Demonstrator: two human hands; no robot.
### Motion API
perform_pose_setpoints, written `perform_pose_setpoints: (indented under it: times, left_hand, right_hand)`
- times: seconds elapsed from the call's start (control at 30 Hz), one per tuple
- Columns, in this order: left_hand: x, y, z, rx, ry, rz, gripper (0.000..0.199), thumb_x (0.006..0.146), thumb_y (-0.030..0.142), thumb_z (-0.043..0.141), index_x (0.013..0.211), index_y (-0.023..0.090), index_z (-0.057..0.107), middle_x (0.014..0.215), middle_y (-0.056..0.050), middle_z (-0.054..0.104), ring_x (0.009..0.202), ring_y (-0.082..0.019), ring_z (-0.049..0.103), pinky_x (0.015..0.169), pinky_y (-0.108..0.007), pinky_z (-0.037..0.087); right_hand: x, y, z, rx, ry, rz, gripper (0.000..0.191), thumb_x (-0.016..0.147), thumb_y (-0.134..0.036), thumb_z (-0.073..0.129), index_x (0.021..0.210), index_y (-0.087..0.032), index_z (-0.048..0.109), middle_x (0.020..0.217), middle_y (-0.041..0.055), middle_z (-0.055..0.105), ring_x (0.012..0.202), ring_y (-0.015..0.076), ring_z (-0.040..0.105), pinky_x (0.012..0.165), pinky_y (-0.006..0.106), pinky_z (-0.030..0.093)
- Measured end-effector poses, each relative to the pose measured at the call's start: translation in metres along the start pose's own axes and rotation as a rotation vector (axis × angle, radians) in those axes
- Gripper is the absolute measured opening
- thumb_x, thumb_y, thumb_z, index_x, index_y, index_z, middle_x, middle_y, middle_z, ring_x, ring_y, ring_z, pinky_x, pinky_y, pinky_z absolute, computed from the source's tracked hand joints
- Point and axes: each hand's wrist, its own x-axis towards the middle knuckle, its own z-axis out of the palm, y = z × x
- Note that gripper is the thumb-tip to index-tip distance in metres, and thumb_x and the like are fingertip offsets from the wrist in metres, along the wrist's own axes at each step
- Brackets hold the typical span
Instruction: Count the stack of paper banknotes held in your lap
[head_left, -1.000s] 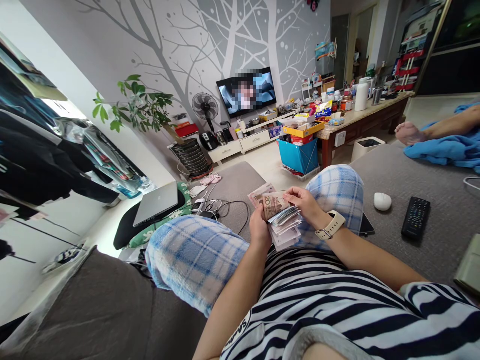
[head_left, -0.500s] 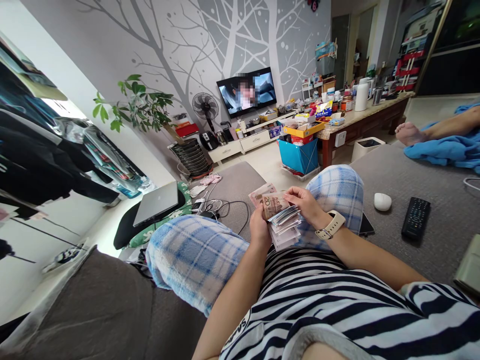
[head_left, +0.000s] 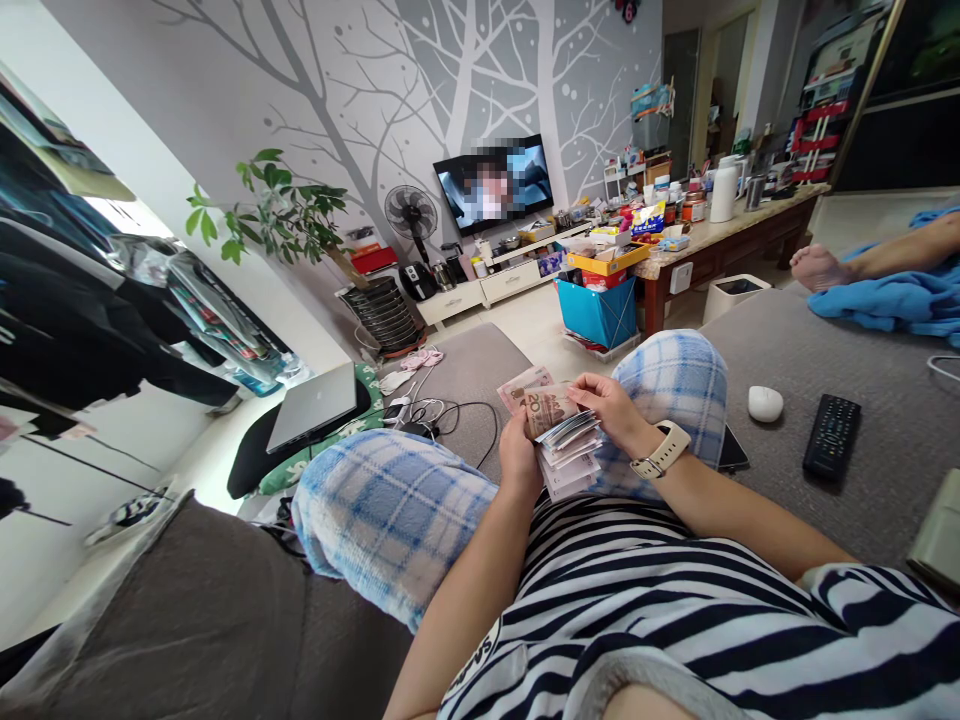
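Note:
A bundle of banknotes (head_left: 568,450) is between my hands, above my lap. My left hand (head_left: 520,455) is closed on the bundle's left side, thumb on top. A brownish note marked 20 (head_left: 546,408) lies uppermost, and my right hand (head_left: 606,405) pinches its right end between thumb and fingers. Pinkish notes (head_left: 525,385) stick out beyond it at the upper left. Below, several note ends fan out toward my striped shirt (head_left: 637,570). On my right wrist is a cream-banded watch (head_left: 661,450). The fingers under the notes are hidden.
On the grey sofa to my right lie a white mouse (head_left: 765,404), a black remote control (head_left: 832,437) and part of a dark phone-like slab (head_left: 733,452). A laptop (head_left: 313,408) and cables (head_left: 465,408) are at left. Another person's foot (head_left: 819,268) rests at far right.
Both hands and the banknotes stay almost exactly where they were. Only the picture on the television differs slightly.

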Motion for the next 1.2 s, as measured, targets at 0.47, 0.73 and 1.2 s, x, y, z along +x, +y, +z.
perform_pose_setpoints:
  times: [0.47, 0.73, 1.2]
  left_hand:
    - [-0.005, 0.004, 0.003, 0.022, -0.003, 0.014, 0.031, 0.072, 0.032, 0.062, 0.093, 0.012, 0.071, 0.096, -0.010, 0.072, 0.093, -0.024, 0.065, 0.088, -0.037, 0.047]
    - [-0.005, 0.003, 0.003, 0.001, 0.023, 0.001, 0.030, 0.072, 0.031, 0.063, 0.093, 0.011, 0.070, 0.093, -0.010, 0.072, 0.089, -0.024, 0.066, 0.087, -0.037, 0.048]
    - [-0.013, 0.010, 0.009, -0.038, 0.020, -0.032, 0.026, 0.070, 0.030, 0.065, 0.087, 0.011, 0.069, 0.086, -0.010, 0.072, 0.082, -0.024, 0.068, 0.082, -0.037, 0.051]
  right_hand:
    - [0.000, 0.003, -0.001, -0.001, -0.008, -0.011, 0.029, 0.072, -0.043, 0.066, 0.068, -0.017, 0.055, 0.059, -0.0030, 0.050, 0.056, 0.0105, 0.043, 0.053, 0.025, 0.034]
    - [0.000, 0.003, -0.002, 0.002, -0.013, -0.025, 0.028, 0.073, -0.041, 0.066, 0.068, -0.016, 0.055, 0.060, -0.0033, 0.050, 0.056, 0.0099, 0.043, 0.054, 0.025, 0.032]
    - [0.000, 0.003, -0.002, 0.003, -0.028, -0.018, 0.031, 0.077, -0.045, 0.063, 0.065, -0.018, 0.053, 0.058, -0.0016, 0.055, 0.052, 0.0102, 0.043, 0.051, 0.026, 0.032]
